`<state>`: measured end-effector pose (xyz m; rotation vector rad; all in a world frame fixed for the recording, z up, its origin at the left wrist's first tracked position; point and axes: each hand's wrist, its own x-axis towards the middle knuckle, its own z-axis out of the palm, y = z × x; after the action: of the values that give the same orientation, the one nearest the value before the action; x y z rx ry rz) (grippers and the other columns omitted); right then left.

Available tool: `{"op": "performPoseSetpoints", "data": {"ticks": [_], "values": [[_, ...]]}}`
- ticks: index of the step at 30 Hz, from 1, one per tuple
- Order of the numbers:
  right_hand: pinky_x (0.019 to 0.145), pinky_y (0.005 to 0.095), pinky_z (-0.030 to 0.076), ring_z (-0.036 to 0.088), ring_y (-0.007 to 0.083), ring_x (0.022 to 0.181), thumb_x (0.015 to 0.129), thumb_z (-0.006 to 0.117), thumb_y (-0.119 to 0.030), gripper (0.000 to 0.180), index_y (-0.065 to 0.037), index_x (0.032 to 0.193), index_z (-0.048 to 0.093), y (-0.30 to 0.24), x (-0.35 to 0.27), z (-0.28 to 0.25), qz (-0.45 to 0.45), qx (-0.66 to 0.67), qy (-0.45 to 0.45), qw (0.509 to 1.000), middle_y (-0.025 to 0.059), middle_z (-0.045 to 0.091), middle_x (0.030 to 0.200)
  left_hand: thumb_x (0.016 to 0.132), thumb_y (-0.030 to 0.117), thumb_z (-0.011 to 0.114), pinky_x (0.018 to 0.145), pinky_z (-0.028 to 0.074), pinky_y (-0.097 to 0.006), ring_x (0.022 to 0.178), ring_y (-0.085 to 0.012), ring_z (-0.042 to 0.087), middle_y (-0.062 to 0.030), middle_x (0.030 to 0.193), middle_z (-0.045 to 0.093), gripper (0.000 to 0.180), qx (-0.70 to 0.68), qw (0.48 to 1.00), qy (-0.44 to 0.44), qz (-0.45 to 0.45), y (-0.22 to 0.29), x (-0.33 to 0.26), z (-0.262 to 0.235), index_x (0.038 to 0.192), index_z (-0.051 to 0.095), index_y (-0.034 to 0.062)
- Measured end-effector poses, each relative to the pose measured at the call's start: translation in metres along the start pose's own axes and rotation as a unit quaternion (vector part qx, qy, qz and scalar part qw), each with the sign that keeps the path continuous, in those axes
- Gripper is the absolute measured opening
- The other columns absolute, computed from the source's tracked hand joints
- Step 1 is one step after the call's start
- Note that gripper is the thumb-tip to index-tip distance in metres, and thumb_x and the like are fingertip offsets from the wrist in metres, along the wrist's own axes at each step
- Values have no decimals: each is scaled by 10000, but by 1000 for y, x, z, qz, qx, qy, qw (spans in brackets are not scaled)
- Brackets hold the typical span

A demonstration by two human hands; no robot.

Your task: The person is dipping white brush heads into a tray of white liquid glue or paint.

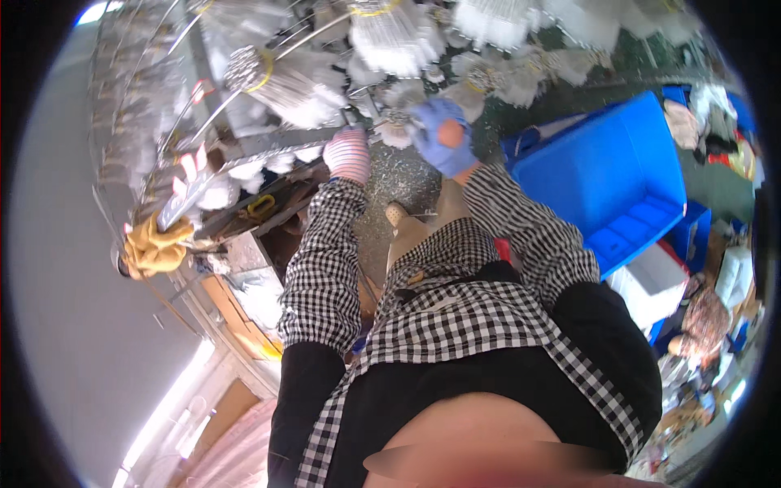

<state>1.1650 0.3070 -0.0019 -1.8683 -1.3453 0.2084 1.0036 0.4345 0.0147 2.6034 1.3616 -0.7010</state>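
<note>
Left hand (348,153) in a striped glove, curled against the metal rail (268,146) — whether it grips, I cannot tell. Right hand (442,134), blue-gloved, fingers closed round a white feathery bundle (396,130) just between the two hands. Above them, several more white bundles (390,37) — too blurred to count. One blue crate (606,175) right of the right hand; one yellow cloth (153,244) far left.

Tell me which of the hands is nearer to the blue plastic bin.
Right. The right hand, in a blue glove, is just left of the blue plastic bin; the left hand, in a striped glove, is further left, beyond it.
</note>
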Motion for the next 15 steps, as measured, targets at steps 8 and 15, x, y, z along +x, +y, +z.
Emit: {"op": "performPoseSetpoints", "data": {"ticks": [8, 15], "values": [[520, 246, 461, 617, 102, 645, 912, 600, -258, 281, -86, 1131, 636, 52, -33, 27, 491, 411, -34, 767, 22, 684, 943, 908, 208, 468, 892, 497, -418, 1112, -243, 593, -93, 1174, 623, 345, 28, 999, 15, -10, 3, -6, -5, 1227, 544, 101], [466, 240, 454, 581, 97, 564, 941, 566, -261, 280, -113, 1173, 617, 50, -8, 24, 536, 439, -5, 721, 13, 682, 968, 867, 174, 514, 808, 517, -418, 1040, -244, 625, -77, 1070, 658, 298, 35, 996, 81, -2, 2, -11, -13, 1145, 593, 104]]}}
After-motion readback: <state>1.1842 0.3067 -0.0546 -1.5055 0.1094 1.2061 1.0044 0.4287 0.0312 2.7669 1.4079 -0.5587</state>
